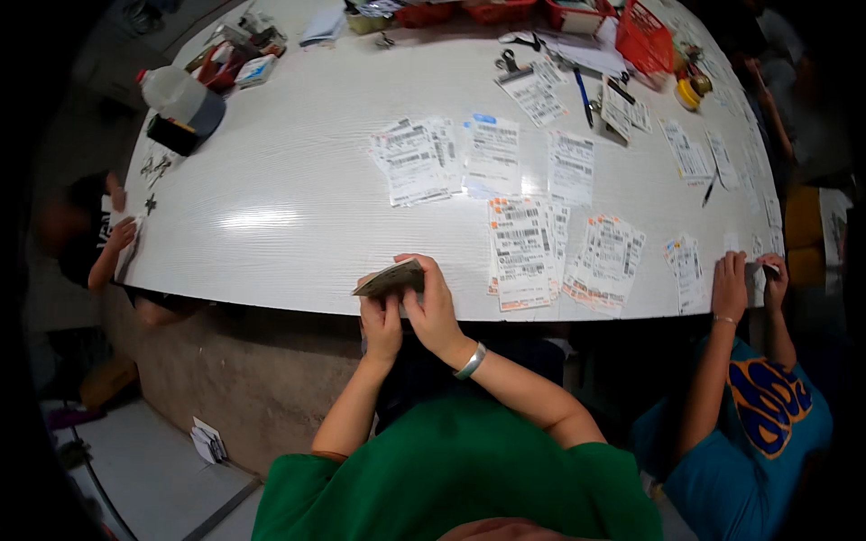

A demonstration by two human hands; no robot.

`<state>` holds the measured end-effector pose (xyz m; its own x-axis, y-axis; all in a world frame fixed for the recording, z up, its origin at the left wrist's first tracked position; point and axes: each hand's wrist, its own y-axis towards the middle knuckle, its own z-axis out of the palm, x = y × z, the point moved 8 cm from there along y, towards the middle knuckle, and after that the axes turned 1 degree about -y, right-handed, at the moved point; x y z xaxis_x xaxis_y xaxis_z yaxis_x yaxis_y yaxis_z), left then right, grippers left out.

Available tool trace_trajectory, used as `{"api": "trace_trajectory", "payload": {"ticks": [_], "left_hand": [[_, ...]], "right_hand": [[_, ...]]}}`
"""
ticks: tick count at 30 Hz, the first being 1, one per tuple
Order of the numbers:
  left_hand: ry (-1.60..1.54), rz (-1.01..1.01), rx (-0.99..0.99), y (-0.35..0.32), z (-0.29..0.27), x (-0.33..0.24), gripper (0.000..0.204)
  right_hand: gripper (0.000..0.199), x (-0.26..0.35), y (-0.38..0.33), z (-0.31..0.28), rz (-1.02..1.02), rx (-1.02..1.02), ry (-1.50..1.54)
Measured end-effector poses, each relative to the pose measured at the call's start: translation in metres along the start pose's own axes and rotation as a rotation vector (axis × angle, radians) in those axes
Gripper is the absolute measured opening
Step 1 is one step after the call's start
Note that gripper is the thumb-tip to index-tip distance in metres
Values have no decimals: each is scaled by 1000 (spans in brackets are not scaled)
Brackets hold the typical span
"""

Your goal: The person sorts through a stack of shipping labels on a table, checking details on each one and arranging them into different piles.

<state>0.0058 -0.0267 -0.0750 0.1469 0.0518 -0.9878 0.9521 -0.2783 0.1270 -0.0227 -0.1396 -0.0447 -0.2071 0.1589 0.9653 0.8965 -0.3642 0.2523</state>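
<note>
The person's left hand (382, 332) and right hand (435, 311) are close together, both closed on a thin grey-green wad of paper-like sheets (391, 277). The wad is held tilted over the near edge of the pale, wood-grained worktop (298, 153), left of the slips with orange print (523, 252).

Most of the containers stand around the far rim. At far left is a translucent white plastic jug with a red cap (177, 90); its lower part looks dark, but whether that is liquid I cannot tell. A black rectangular box (171, 135) stands just in front of it. Behind the jug, a small red plastic basket (209, 72) sits among mixed small articles, its contents too small to tell. A small white-and-blue carton (256, 71) lies near it; whether it holds anything cannot be seen.

Along the back edge, red plastic baskets (501, 12) are partly cut off by the picture's border. The one toward the right (577, 18) has whitish material inside. Beside it, a red openwork basket (645, 41) leans at an angle near loose white papers (582, 54). Farther right, a small round yellow tub (688, 95) stands near brownish objects; its inside is hidden.
</note>
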Motion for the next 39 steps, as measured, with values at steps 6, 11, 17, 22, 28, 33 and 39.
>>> {"api": "trace_trajectory", "payload": {"ticks": [6,11,17,22,28,33,39], "left_hand": [[-248,-222,-142,97,-38,-13,35],[241,-102,-95,227,-103,24,19],[952,-7,-301,268,-143,57,42],[1010,217,-379,231,-75,-7,51],[624,479,298,132,98,-80,48],[506,584,699,55,180,-100,42],[445,353,937,11,268,-84,52]], "right_hand": [[44,32,-5,-27,-34,100,-132],[28,42,-48,-88,-84,94,-264],[18,46,-83,-195,39,-279,-527],[18,50,-105,-236,39,-409,-719],[40,43,-101,-196,58,-74,-1091],[45,41,-103,-206,119,-119,-1065],[46,30,-85,-278,212,-350,-1197]]}}
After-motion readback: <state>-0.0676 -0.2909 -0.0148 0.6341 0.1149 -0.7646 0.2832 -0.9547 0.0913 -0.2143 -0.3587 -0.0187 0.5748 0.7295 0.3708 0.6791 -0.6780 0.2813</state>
